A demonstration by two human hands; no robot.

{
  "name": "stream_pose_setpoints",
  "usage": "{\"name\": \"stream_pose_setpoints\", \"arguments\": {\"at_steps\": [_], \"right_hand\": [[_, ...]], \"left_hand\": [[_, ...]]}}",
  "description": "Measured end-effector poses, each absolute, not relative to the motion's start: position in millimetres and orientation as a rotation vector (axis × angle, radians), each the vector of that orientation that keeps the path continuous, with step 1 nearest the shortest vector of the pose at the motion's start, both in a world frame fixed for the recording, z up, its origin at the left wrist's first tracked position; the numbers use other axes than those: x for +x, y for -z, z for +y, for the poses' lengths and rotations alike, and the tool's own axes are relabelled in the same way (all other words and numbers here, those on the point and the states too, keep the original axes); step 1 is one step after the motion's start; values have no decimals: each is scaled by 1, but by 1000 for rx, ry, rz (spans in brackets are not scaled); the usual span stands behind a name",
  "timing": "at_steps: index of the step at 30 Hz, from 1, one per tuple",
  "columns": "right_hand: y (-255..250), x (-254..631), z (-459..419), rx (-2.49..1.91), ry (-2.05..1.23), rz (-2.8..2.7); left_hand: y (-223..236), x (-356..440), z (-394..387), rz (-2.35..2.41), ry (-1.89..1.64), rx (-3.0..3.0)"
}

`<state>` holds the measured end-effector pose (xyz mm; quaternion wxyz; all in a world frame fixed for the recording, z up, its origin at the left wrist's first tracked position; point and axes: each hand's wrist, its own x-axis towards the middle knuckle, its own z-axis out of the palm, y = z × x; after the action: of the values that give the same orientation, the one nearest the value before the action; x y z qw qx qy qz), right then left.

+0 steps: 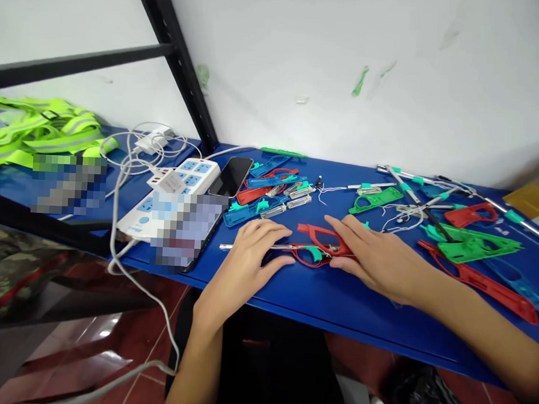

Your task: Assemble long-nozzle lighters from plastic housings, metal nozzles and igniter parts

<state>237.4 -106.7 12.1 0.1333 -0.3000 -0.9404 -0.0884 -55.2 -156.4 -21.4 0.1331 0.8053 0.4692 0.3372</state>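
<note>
A utility lighter lies partly put together at the blue shelf's front. Its lower red casing half [303,260] holds a teal trigger [312,252], and a thin metal tube [226,246] runs out to the left. My left hand [246,258] curves over this tube, its fingers closed down on it and the thumb near the casing. Between the thumb and fingers of my right hand [377,256] is the upper red casing half [321,235], tilted over the lower one. My right fingers hide its right end.
Blue casing halves [246,213] and clear fuel tanks [273,212] lie behind. Green casing parts [472,244] and metal tubes are at right. Phones [231,176], a power strip [149,211] and a dangling white cable [156,301] sit left, beside a black shelf post [186,71].
</note>
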Motion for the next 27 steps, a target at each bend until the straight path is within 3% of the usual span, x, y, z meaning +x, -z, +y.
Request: {"name": "stream_pose_setpoints", "arguments": {"at_steps": [27], "right_hand": [[-4, 231, -102, -752, -149, -2696]], "left_hand": [[22, -58, -153, 1396, -966, 2362]]}}
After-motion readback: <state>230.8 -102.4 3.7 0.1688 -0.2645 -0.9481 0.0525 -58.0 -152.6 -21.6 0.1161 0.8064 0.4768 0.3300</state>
